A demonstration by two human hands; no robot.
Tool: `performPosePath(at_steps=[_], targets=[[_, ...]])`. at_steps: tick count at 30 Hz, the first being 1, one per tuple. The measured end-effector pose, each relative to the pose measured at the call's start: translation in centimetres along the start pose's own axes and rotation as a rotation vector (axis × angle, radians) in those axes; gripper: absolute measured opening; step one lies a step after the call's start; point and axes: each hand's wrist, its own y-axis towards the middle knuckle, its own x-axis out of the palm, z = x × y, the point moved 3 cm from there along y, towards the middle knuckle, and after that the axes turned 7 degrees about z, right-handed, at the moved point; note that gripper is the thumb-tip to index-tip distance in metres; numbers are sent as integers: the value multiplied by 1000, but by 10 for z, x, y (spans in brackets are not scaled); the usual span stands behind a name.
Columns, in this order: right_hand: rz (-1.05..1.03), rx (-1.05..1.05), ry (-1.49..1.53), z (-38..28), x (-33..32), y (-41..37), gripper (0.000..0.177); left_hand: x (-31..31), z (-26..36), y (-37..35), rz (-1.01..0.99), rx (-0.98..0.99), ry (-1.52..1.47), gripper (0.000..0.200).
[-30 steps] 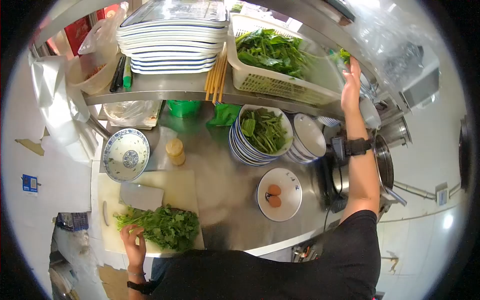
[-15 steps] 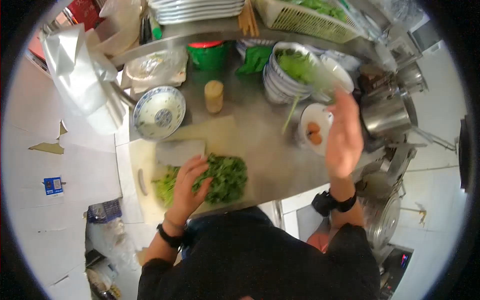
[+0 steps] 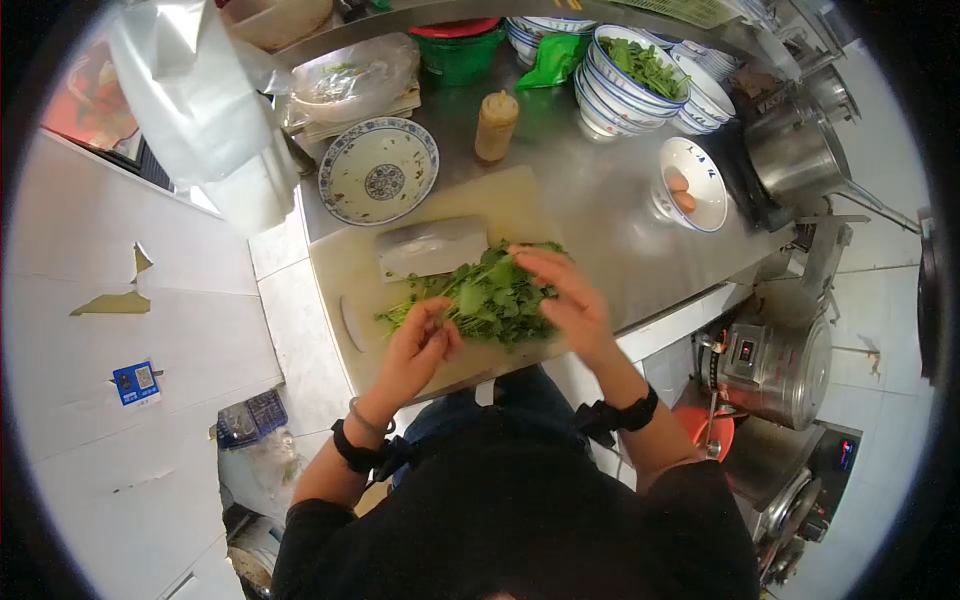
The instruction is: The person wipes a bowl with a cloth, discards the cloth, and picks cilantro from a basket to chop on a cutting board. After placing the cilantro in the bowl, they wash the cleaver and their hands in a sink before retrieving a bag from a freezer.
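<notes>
Clenching stems of the leafy green herb bunch (image 3: 492, 298), the left hand (image 3: 415, 348) sits on a pale rectangular cutting board (image 3: 345, 275). The right hand (image 3: 568, 303) lies unclenched across the leaves.

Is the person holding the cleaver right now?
No, the cleaver lies flat on the cutting board, and the left hand and right hand are both on the greens.

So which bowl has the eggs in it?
The plain white bowl standing alone on the steel counter holds two brown eggs. The blue-patterned bowl has no eggs, and the stacked bowls hold greens.
</notes>
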Motion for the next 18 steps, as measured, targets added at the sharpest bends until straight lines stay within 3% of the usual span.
performPosePath(at_steps=[1, 3, 4, 6, 7, 8, 9, 10, 12, 13, 14, 15, 17, 18], targets=[[17, 6, -17, 5, -7, 1, 44, -2, -1, 2, 2, 5, 0, 33], [51, 39, -99, 17, -23, -1, 41, -5, 8, 16, 105, 263, 417, 28], [91, 76, -180, 26, -35, -1, 38, -3, 13, 23, 113, 269, 411, 28], [39, 88, -174, 51, -62, -2, 32, 4, 27, 34, 126, 438, 785, 24], [-2, 104, -161, 61, -70, 1, 28, 3, 17, 39, 136, 438, 781, 24], [-10, 103, -162, 72, -77, 4, 28, 3, 0, 46, 111, 542, 978, 32], [93, 127, -396, 81, -86, 7, 23, 5, -10, 49, 79, 645, 1178, 42], [198, 154, -631, 90, -95, 10, 19, 8, -11, 47, 80, 642, 1176, 42], [224, 150, -649, 111, -104, 28, 16, 20, -14, 43, 94, 643, 1341, 81], [249, 144, -666, 119, -107, 39, 12, 23, -15, 45, 97, 640, 1337, 81], [245, 146, -667, 128, -108, 52, 12, 27, -17, 46, 75, 620, 1381, 96], [163, 117, -707, 136, -103, 65, 11, 30, -19, 47, 51, 600, 1427, 111], [82, 87, -743, 153, -97, 84, 11, 33, -24, 52, 39, 551, 1398, 112], [-68, 175, -781, 166, -93, 91, 14, 35, -27, 55, 28, 505, 1368, 113]])
